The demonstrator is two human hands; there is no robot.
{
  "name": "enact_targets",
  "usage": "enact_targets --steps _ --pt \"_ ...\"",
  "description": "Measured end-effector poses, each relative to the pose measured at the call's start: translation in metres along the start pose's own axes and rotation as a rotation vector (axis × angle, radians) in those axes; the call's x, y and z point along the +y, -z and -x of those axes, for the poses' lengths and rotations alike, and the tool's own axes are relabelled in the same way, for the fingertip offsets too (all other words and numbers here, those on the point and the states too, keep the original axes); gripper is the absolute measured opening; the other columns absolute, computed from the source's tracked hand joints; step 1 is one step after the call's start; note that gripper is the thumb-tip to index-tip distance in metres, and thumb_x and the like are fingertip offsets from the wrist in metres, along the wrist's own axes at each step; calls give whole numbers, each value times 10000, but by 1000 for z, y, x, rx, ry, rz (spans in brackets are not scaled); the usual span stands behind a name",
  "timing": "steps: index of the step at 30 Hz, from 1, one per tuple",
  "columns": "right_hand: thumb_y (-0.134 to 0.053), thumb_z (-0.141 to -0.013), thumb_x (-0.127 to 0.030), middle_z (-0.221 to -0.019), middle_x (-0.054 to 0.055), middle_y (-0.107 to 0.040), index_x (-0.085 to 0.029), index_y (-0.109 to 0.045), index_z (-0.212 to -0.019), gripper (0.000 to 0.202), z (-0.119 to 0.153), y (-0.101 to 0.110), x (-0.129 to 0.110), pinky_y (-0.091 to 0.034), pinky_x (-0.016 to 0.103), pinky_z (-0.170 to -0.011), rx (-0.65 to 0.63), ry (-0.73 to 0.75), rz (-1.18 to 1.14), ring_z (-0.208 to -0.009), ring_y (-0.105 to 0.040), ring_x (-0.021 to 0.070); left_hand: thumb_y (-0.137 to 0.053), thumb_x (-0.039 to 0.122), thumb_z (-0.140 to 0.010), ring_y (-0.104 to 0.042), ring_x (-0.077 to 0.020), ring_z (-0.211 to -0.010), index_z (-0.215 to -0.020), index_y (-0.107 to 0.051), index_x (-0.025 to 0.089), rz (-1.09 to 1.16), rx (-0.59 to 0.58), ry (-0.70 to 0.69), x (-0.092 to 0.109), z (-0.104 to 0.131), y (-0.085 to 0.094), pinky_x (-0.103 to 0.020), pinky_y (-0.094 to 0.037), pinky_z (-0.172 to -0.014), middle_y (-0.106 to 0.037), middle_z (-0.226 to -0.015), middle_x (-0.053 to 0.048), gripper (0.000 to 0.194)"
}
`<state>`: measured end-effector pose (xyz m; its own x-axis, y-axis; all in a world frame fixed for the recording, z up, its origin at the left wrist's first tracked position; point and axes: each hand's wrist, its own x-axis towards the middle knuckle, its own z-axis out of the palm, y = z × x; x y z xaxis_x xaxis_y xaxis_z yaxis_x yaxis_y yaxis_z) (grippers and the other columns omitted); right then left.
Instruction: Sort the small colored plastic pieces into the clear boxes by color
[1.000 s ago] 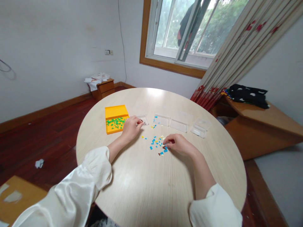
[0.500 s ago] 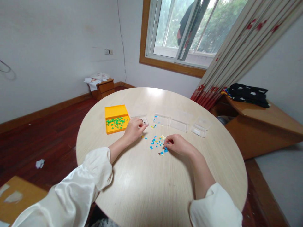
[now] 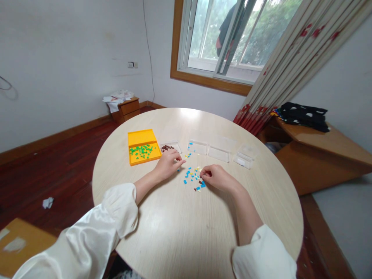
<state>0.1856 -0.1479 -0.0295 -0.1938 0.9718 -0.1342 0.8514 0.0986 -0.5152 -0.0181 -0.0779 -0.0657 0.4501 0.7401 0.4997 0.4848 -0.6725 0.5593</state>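
My left hand (image 3: 169,164) hovers just in front of a clear box (image 3: 178,145) holding small brown bricks (image 3: 167,148). Its thumb and fingers are a little apart, and nothing shows between them. At the right side of a loose pile of small blue bricks (image 3: 185,181), with yellow, cream and brown ones among them, my right hand (image 3: 215,176) has its fingertips pinched together. Whatever is in that pinch is too small to make out. A yellow case (image 3: 142,135) with green bricks (image 3: 142,151) lies open to the left of my left hand.
Beyond the pile stand a clear box (image 3: 200,148) with a few blue bricks inside, another clear box (image 3: 218,154) and a smaller one (image 3: 243,161). All rest on a round wooden table (image 3: 174,232). A side cabinet (image 3: 308,155) stands right of it.
My left hand has drawn back from the clear box toward the pile, uncovering the brown bricks. My right hand stays almost in place at the pile.
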Motion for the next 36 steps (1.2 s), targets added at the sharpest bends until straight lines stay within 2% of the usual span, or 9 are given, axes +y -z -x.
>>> enact_targets --steps 6,13,22,28,36 --pt "-468 -688 -105 -632 20 -611 -137 -695 -742 236 1 1 -2 -339 221 -564 1 -14 19 -566 -482 111 -607 235 -805 -513 -154 -727 -637 -574 154 -2 -6 17 1 0 0 -294 -394 -702 -558 -718 -27 189" --pt "-462 -712 -105 -647 33 -625 -138 -670 -710 210 -1 -2 1 -342 222 -572 17 -21 12 -588 -503 122 -617 227 -797 -524 -159 -751 -666 -603 156 15 -20 16 3 1 1 -305 -400 -732 -571 -733 -29 149" --pt "-435 -807 -232 -607 3 -550 -140 -629 -785 216 -9 -11 0 -333 230 -573 207 49 -137 -569 -457 117 -653 238 -776 -543 -164 -795 -753 -663 160 81 -113 -103 14 5 -2 -298 -414 -746 -600 -758 -40 82" --pt "-452 -797 -244 -581 -20 -481 -153 -617 -775 189 -16 -25 -15 -320 221 -553 323 97 -228 -560 -428 114 -646 308 -786 -549 -161 -765 -764 -678 166 69 -107 -61 15 7 -7 -293 -415 -721 -606 -751 -39 147" --pt "-455 -797 -240 -600 -13 -489 -157 -624 -792 189 -18 -32 -18 -328 231 -570 361 130 -237 -570 -425 117 -621 248 -801 -553 -163 -766 -754 -681 172 46 -106 -57 16 7 -7 -295 -414 -719 -614 -744 -39 108"
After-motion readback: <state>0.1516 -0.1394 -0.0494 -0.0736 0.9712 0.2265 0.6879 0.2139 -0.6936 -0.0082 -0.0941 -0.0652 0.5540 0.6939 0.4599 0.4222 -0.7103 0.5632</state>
